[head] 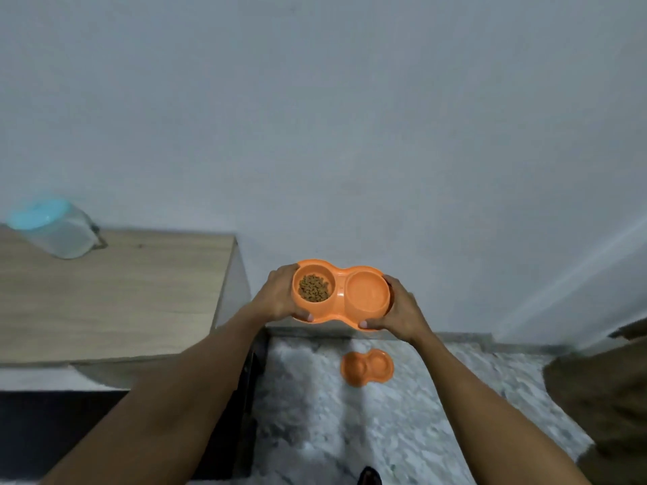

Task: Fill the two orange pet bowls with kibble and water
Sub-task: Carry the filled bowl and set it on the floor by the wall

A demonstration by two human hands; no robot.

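A person holds a double bowl [341, 295] level in the air, left hand [278, 297] and right hand [402, 309] each closed round one end, out past the worktop's [115, 292] right edge and above the floor [402, 432]. Its left cup carries kibble [314, 288]; whether the right cup has water cannot be told. A second bowl [367, 367] lies on the floor below, seemingly empty, so roughly half the job appears left. A lidded jar [57, 227] stands at the worktop's far left

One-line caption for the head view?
Both hands, left hand and right hand, hold a double orange pet bowl, kibble in one side.
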